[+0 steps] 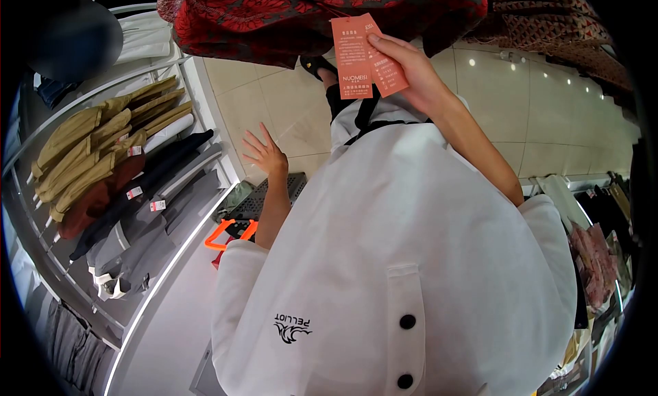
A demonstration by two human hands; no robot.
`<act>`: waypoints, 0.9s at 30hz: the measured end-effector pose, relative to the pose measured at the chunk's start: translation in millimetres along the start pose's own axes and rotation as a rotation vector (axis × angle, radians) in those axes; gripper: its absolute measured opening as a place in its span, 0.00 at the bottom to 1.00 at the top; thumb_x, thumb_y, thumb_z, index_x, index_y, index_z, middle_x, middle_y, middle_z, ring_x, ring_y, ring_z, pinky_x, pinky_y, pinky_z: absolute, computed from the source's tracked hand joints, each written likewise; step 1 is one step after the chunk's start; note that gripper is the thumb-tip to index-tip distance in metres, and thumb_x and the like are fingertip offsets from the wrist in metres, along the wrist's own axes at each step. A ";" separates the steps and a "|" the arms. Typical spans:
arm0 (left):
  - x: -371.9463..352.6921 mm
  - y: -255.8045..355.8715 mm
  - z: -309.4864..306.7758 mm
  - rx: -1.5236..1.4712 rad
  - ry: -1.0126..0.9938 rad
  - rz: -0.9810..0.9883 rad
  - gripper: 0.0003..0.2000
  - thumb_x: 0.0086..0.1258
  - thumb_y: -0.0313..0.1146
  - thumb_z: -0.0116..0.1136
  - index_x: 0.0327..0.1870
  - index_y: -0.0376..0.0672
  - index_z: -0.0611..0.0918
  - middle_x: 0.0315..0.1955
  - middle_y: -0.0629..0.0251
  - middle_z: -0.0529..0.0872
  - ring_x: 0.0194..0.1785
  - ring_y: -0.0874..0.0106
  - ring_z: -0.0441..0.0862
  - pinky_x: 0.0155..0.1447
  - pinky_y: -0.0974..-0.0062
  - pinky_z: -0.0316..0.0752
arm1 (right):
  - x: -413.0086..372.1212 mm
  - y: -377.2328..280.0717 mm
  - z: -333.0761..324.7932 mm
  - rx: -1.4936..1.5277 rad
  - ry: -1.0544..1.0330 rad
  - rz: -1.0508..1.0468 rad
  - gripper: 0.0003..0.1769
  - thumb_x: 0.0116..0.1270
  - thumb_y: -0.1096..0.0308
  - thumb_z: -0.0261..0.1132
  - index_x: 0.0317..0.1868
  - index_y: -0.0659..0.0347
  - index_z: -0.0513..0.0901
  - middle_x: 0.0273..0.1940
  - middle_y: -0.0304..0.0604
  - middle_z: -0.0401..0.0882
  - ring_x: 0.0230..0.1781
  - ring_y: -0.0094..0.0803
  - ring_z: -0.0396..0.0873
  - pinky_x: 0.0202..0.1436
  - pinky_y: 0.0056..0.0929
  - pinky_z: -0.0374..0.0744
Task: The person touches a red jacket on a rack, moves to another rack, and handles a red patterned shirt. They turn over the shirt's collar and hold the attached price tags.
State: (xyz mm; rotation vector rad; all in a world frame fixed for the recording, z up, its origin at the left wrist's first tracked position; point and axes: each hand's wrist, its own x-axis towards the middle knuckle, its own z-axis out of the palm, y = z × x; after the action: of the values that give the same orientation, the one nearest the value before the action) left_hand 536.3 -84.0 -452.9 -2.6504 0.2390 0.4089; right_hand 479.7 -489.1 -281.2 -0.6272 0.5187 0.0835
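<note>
Pinched between the thumb and fingers of my right hand (415, 70) are two red paper tags (354, 57) with white print, one overlapping the other. They are near a red and dark floral garment (274, 22) at the top, with a thin string at their upper edge. My left hand (266, 151) is held out to the left above the tiled floor, its fingers spread and nothing in it.
Khaki, brown, dark and grey clothes (89, 149) hang on a rack at the left. A grey perforated basket (298, 185) and an orange handle (218, 236) are beside my left forearm. Patterned garments (541, 29) hang at the upper right, more clothes (593, 259) at the right.
</note>
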 end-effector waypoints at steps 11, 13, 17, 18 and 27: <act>55.8 -11.8 18.4 -2.079 -0.971 -1.290 0.39 0.74 0.42 0.38 0.74 0.42 0.28 0.75 0.50 0.22 0.77 0.49 0.20 0.69 0.33 0.22 | -0.8 -1.3 3.1 -0.025 0.000 0.010 0.22 0.71 0.58 0.61 0.59 0.63 0.77 0.51 0.38 0.81 0.50 0.23 0.79 0.55 0.22 0.75; 52.3 0.1 -7.3 -2.197 -0.983 -1.189 0.37 0.76 0.47 0.31 0.74 0.43 0.27 0.75 0.52 0.21 0.77 0.51 0.19 0.70 0.34 0.21 | -2.2 -1.5 2.4 -0.033 0.004 0.008 0.22 0.71 0.58 0.61 0.59 0.63 0.77 0.51 0.38 0.81 0.50 0.23 0.79 0.55 0.22 0.75; 57.4 28.3 -38.5 -2.207 -0.829 -1.103 0.37 0.75 0.53 0.28 0.75 0.44 0.29 0.76 0.55 0.26 0.78 0.51 0.26 0.70 0.35 0.23 | -0.4 0.2 1.4 -0.036 0.006 0.012 0.22 0.71 0.58 0.61 0.59 0.63 0.77 0.51 0.38 0.81 0.50 0.23 0.79 0.55 0.22 0.75; 58.1 32.9 -41.7 -2.200 -0.783 -1.112 0.37 0.75 0.53 0.29 0.75 0.44 0.30 0.76 0.55 0.27 0.78 0.51 0.28 0.71 0.35 0.24 | -0.7 0.6 1.2 -0.035 0.006 0.012 0.22 0.70 0.58 0.61 0.59 0.63 0.77 0.51 0.38 0.81 0.50 0.23 0.79 0.55 0.22 0.75; 56.0 75.1 -56.3 -1.910 -0.104 -1.153 0.37 0.74 0.53 0.35 0.76 0.45 0.39 0.76 0.51 0.39 0.77 0.50 0.43 0.74 0.39 0.36 | -1.1 -0.4 2.7 -0.026 0.030 0.004 0.22 0.70 0.59 0.61 0.59 0.63 0.77 0.50 0.38 0.81 0.49 0.22 0.80 0.54 0.22 0.76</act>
State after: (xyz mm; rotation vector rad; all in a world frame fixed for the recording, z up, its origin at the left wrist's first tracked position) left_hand 585.3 -181.6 -452.9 -3.3061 -2.8011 0.3613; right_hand 480.0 -487.8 -278.6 -0.6540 0.5491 0.0848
